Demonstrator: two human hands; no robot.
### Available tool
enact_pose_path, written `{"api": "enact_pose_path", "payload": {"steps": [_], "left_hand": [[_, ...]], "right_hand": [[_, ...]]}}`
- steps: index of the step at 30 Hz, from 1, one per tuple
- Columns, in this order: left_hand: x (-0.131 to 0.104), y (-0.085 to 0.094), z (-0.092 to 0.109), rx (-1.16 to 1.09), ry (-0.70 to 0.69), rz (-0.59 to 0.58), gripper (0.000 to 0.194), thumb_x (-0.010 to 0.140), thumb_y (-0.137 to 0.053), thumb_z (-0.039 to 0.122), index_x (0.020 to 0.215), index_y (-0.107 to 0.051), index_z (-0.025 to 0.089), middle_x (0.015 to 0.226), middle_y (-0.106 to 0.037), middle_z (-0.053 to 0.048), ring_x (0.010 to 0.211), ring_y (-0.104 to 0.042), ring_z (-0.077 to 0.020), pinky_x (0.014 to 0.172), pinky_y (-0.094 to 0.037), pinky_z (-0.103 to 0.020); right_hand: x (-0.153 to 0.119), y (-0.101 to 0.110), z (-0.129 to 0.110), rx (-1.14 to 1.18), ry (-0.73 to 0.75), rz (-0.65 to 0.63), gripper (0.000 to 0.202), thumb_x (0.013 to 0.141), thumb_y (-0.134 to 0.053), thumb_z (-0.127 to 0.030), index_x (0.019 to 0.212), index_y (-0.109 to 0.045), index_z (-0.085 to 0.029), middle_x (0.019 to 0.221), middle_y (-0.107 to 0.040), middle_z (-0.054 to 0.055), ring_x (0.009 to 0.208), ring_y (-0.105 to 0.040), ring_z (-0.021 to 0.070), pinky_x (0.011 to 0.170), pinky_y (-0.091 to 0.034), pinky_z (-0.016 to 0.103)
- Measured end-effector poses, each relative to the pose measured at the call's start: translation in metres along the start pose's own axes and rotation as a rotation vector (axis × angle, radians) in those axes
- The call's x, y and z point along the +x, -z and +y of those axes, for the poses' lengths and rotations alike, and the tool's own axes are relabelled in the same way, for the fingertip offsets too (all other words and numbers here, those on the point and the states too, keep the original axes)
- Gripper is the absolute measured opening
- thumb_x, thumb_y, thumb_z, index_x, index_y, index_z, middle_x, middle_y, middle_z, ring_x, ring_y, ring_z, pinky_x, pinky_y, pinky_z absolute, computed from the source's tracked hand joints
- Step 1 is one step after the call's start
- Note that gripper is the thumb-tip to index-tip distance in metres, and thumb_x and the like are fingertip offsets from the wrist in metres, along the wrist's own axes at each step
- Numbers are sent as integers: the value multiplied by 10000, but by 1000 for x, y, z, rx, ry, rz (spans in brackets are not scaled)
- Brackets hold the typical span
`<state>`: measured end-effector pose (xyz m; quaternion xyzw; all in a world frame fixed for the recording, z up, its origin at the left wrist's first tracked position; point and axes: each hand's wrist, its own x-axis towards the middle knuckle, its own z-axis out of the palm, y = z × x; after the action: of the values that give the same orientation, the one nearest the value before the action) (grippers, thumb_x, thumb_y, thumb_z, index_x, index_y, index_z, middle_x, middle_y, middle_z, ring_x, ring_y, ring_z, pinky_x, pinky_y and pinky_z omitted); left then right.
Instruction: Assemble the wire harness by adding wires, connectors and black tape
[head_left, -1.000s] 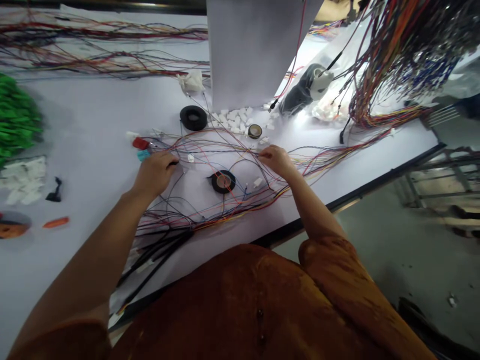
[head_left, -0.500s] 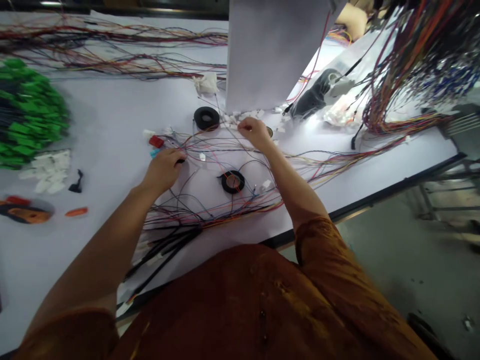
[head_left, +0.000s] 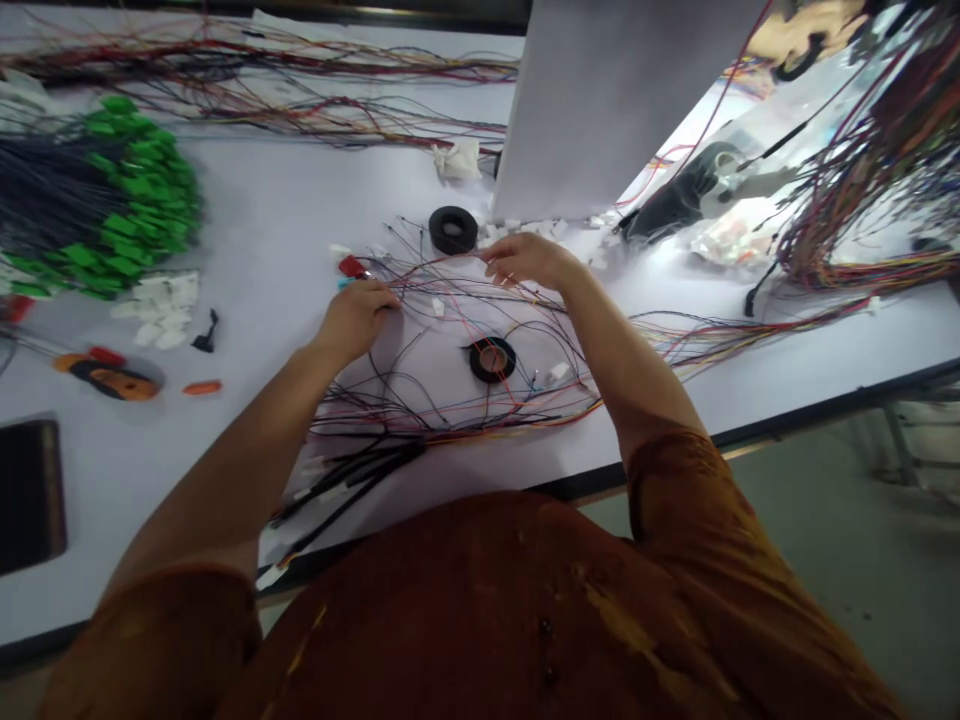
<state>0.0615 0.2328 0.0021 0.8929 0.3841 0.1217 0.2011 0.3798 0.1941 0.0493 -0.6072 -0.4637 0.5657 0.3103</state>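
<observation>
My left hand [head_left: 358, 318] is closed on thin wires [head_left: 420, 285], just below a red connector [head_left: 351, 266]. My right hand [head_left: 525, 262] is pinched at the upper edge of the same wires, with a thin reddish wire running from its fingertips toward my left hand. A roll of black tape [head_left: 453, 231] lies between and above the hands. A second black tape roll [head_left: 492, 359] sits below them among loose wires. Small white connectors [head_left: 551, 230] are scattered behind my right hand.
Green-ended wires [head_left: 142, 200], white pieces [head_left: 165, 305], an orange-black tool [head_left: 112, 378] and a phone [head_left: 31, 495] lie left. A grey-white panel [head_left: 592, 110] stands at the back. Wire bundles [head_left: 847, 230] hang right. A person's hand [head_left: 810, 30] shows top right.
The view has shifted left, so the table's things appear further right. My right hand has moved from the white connectors to the wires and now holds a thin wire.
</observation>
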Motion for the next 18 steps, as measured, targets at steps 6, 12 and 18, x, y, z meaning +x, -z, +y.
{"api": "enact_pose_path", "payload": {"steps": [6, 12, 18], "left_hand": [[2, 2, 4, -49, -24, 3, 265, 834, -497, 143, 915, -748, 164, 1051, -729, -92, 1053, -651, -244, 1002, -490, -381], [9, -2, 4, -158, 146, 83, 585, 787, -620, 123, 1363, -514, 119, 1124, -668, -104, 913, -642, -209, 884, -541, -364], [25, 8, 9, -96, 210, 25, 836, 785, -759, 232, 1505, -334, 257, 1402, -480, -144, 909, -651, -227, 933, -543, -446]], "right_hand": [[33, -30, -10, 28, -69, -32, 109, 849, -729, -205, 780, -656, -161, 683, -696, 21, 517, -584, 103, 471, -451, 231], [19, -40, -27, 30, 114, 129, 112, 921, -618, -237, 849, -637, -153, 595, -580, -31, 416, -423, 46, 375, -272, 179], [-3, -34, -35, -37, 293, 45, 138, 864, -676, -272, 965, -637, -187, 577, -477, -77, 445, -371, 42, 375, -225, 178]]}}
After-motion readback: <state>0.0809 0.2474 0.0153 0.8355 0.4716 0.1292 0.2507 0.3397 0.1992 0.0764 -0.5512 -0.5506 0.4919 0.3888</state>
